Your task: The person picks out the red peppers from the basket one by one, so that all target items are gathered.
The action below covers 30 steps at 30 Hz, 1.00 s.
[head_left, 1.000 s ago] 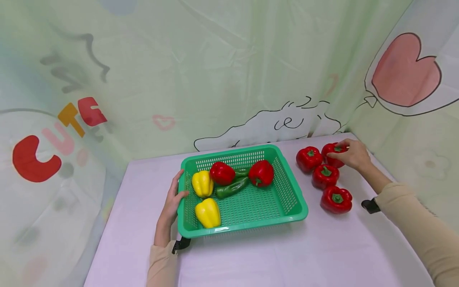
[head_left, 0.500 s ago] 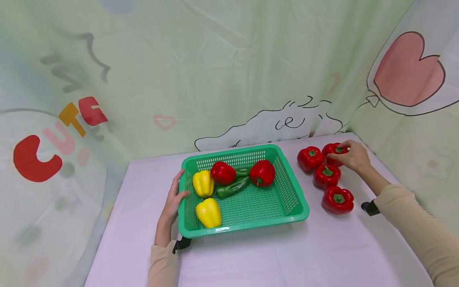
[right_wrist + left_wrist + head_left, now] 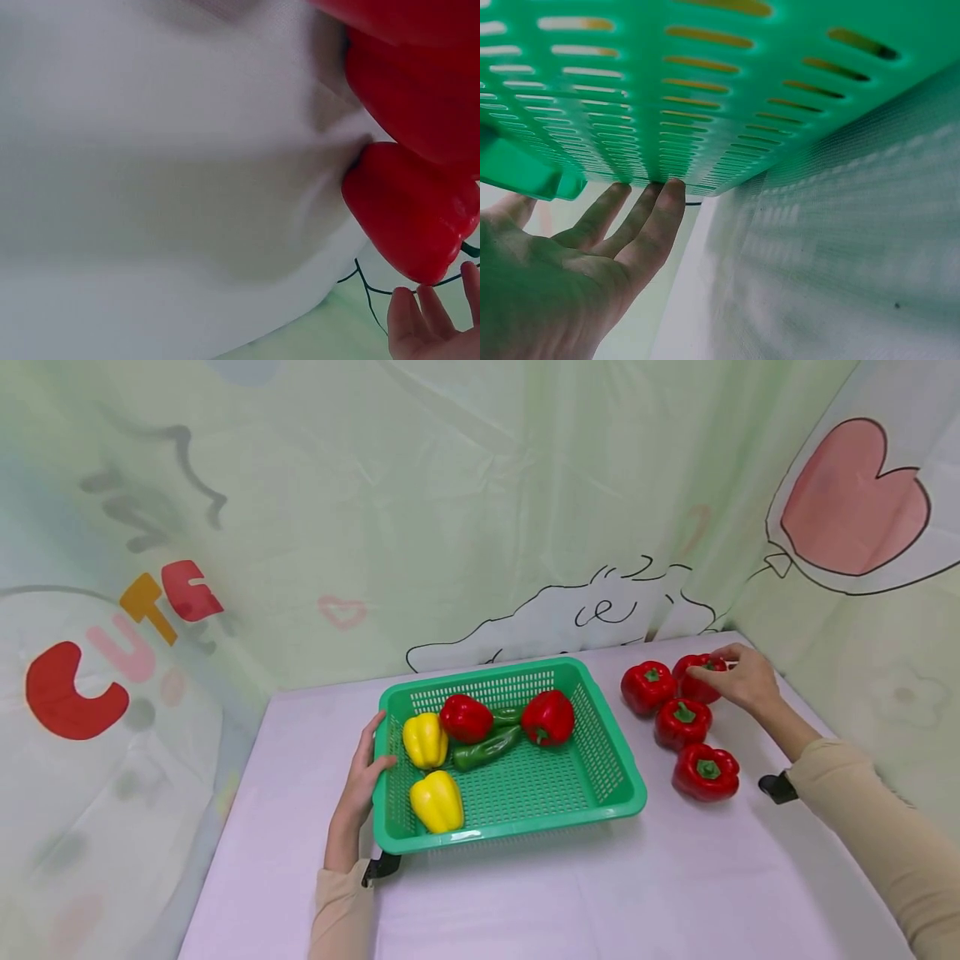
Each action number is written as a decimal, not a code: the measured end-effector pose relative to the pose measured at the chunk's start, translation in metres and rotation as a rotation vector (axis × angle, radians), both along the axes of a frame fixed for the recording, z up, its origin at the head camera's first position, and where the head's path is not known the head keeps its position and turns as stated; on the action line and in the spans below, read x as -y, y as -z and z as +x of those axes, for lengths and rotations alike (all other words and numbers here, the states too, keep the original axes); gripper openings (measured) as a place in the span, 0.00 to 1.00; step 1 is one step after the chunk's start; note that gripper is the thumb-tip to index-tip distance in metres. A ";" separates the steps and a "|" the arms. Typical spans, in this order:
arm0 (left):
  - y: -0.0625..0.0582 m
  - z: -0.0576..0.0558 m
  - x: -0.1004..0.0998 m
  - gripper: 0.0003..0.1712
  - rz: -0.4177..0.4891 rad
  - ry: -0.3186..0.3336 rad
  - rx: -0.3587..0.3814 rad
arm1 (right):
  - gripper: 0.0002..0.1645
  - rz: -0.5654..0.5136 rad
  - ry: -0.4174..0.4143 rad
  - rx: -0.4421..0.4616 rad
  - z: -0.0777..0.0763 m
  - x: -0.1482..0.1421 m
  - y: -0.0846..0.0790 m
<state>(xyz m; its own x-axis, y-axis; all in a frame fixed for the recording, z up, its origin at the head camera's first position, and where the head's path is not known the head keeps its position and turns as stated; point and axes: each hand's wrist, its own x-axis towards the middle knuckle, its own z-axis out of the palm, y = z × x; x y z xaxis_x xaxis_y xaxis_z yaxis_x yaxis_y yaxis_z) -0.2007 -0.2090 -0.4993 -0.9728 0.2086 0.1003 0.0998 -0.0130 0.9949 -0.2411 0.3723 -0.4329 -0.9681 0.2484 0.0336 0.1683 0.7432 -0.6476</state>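
Note:
A green plastic basket (image 3: 517, 835) is tilted, its left part raised off the table. My left hand (image 3: 362, 781) holds its left side, thumb over the rim, fingers (image 3: 649, 232) against the underside. Inside lie two yellow bell peppers, two red bell peppers (image 3: 548, 718) and green peppers (image 3: 487, 749). To the right, several red bell peppers stand stem up on the table. At the rearmost of these, a red bell pepper (image 3: 692, 687), my right hand (image 3: 746, 679) has its fingers spread around the top. In the right wrist view, the fingertips (image 3: 403, 300) are close to that pepper's edge; contact is unclear.
Three more red bell peppers stand close together, one (image 3: 647, 687) beside the rearmost, another (image 3: 682, 723) in front, and the nearest (image 3: 706, 772) towards me. A pale cloth covers the table (image 3: 525, 906). Printed curtains (image 3: 465, 527) hang right behind it and at both sides.
My right hand rises very slightly over the rearmost red bell pepper, its thumb shifting up. The left hand, basket and peppers stay in place apart from a slight view shift.

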 end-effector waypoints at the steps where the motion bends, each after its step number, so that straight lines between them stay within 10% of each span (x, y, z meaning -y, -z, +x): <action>1: 0.000 0.000 0.000 0.44 0.001 0.002 0.000 | 0.42 -0.002 0.003 -0.003 0.000 0.000 -0.001; 12: -0.001 0.001 -0.001 0.44 0.004 0.001 0.000 | 0.36 0.129 -0.076 -0.069 0.008 0.026 -0.034; 30: 0.000 0.000 -0.001 0.44 0.002 0.004 -0.015 | 0.37 0.231 -0.516 -0.120 0.020 0.137 -0.062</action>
<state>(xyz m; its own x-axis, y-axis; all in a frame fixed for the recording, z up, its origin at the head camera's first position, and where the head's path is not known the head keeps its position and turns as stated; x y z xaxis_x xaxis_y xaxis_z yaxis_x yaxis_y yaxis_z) -0.2006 -0.2084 -0.4996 -0.9703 0.2123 0.1155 0.1147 -0.0159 0.9933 -0.2214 0.2350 -0.3707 -0.9480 -0.2818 0.1476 -0.3181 0.8338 -0.4512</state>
